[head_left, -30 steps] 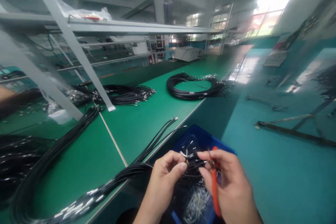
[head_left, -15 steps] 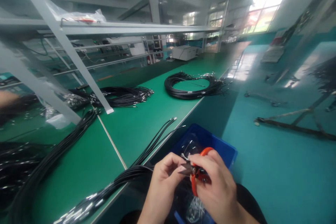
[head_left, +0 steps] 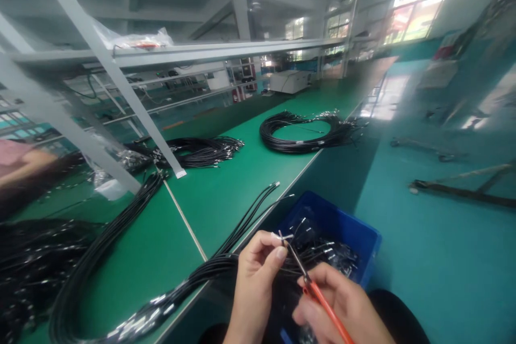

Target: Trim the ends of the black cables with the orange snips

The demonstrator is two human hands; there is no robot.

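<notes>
My left hand (head_left: 255, 282) is closed in a pinch on the end of a thin black cable (head_left: 282, 242). A small whitish piece (head_left: 287, 237) sticks out crosswise at that tip; whether it is plastic or metal I cannot tell. Orange-handled cutters (head_left: 327, 306) are held in my right hand (head_left: 342, 301), seen edge-on, with their dark jaws pointing up and left close to the cable tip. Below both hands stands a blue bin (head_left: 368, 236) with clear bags and dark cable ends in it. A bundle of black cables (head_left: 213, 264) lies beside my left hand.
On the green table (head_left: 209, 199) lie a coiled cable bundle (head_left: 298, 146) and another cable pile (head_left: 205, 151). White shelf posts (head_left: 133, 113) rise at the left. Behind them, a person's arm (head_left: 32, 164) shows. A wheeled stand (head_left: 455, 188) is on the floor at right.
The cutters have turned from a side view to edge-on and dropped back from the left fingers, with my right hand lower. The view has shifted slightly. My left hand keeps its pinch.
</notes>
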